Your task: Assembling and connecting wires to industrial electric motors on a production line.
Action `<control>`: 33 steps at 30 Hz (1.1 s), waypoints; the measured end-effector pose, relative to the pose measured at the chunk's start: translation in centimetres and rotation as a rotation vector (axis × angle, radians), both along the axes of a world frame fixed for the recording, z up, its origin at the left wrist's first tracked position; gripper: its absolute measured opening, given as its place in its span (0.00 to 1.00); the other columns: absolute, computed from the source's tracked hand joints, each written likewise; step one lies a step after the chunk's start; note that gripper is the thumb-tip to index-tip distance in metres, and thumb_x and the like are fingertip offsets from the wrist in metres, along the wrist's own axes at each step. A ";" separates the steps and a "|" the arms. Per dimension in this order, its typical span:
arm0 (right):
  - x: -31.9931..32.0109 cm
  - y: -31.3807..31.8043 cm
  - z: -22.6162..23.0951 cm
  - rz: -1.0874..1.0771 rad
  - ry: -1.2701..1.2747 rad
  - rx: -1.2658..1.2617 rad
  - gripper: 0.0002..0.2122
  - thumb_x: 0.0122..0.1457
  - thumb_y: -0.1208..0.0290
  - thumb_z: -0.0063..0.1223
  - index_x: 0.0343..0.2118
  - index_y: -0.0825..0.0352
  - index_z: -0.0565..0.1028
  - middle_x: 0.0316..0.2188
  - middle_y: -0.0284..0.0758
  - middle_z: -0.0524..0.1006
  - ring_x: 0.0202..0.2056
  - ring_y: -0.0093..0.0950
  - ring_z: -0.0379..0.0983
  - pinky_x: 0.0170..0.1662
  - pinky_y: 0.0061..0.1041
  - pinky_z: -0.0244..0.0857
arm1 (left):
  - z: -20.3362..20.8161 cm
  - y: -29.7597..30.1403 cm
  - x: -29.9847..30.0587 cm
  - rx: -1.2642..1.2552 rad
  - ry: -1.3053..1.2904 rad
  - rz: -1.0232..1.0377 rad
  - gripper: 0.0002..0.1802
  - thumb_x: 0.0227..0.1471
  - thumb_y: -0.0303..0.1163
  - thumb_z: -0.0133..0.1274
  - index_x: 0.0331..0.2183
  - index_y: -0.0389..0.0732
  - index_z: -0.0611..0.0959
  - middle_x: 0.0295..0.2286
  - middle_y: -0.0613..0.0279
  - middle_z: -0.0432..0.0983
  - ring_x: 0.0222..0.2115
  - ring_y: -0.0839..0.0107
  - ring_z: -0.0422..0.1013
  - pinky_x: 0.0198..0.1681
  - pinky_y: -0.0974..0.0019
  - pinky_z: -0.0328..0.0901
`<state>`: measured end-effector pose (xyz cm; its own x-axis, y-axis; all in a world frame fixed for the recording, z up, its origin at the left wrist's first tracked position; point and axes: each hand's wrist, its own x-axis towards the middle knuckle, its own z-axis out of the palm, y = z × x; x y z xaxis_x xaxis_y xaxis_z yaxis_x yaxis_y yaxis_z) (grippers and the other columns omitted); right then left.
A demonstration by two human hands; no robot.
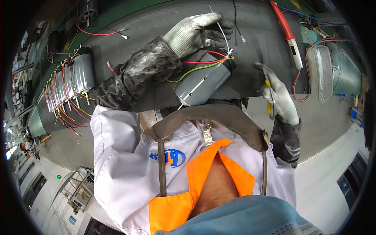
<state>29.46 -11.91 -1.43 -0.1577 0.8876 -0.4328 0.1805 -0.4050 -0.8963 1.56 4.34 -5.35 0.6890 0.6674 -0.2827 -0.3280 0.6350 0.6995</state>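
A grey cylindrical motor (197,87) lies tilted on the dark bench before me, its wired end pointing away to the right. Red and yellow-green wires come together there, with a white cable tie (224,36) looped round them and its long tail standing up. My left hand (197,33), in a pale knitted glove, is closed on that tail, which passes between thumb and fingers beyond the motor. To the right of the motor, my gloved right hand (280,96) is wrapped round yellow-handled pliers (268,84). Motion smears their jaws, apart from the tie.
Several grey motors (83,70) with loose wires stand in a row at left. Another motor (89,11) sits at the far left. A red-and-white handheld tool (288,35) lies at the far right, beside a grey tray (320,72). A black lead (236,23) hangs behind my left hand.
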 end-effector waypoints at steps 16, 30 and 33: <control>-1.4 0.3 0.4 0.208 -1.073 0.369 0.24 0.57 0.63 0.63 0.54 0.69 0.72 0.35 0.43 0.79 0.32 0.36 0.76 0.36 0.30 0.69 | 5.1 -2.8 -11.0 0.988 0.019 -0.245 0.28 0.52 0.44 0.58 0.45 0.29 0.79 0.40 0.46 0.78 0.43 0.50 0.75 0.51 0.49 0.67; -13.4 18.5 -4.1 -0.011 -0.115 0.517 0.18 0.63 0.70 0.55 0.54 0.70 0.73 0.25 0.23 0.70 0.19 0.11 0.57 0.21 0.15 0.53 | -3.9 9.0 -3.0 0.904 1.072 0.873 0.30 0.53 0.44 0.56 0.54 0.38 0.74 0.41 0.44 0.77 0.42 0.49 0.76 0.41 0.53 0.71; -12.1 17.3 -1.3 0.134 -0.146 0.510 0.21 0.63 0.71 0.53 0.58 0.72 0.70 0.33 0.28 0.76 0.21 0.12 0.62 0.22 0.15 0.59 | -1.0 10.2 -8.3 0.204 0.529 0.564 0.23 0.58 0.40 0.52 0.50 0.36 0.76 0.37 0.55 0.79 0.33 0.66 0.77 0.32 0.67 0.70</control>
<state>17.35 5.41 -2.75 -0.2542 0.9669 0.0216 0.3380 0.1098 -0.9347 -6.79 14.56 -6.38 0.0405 0.9490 -0.3126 -0.1534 0.3150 0.9366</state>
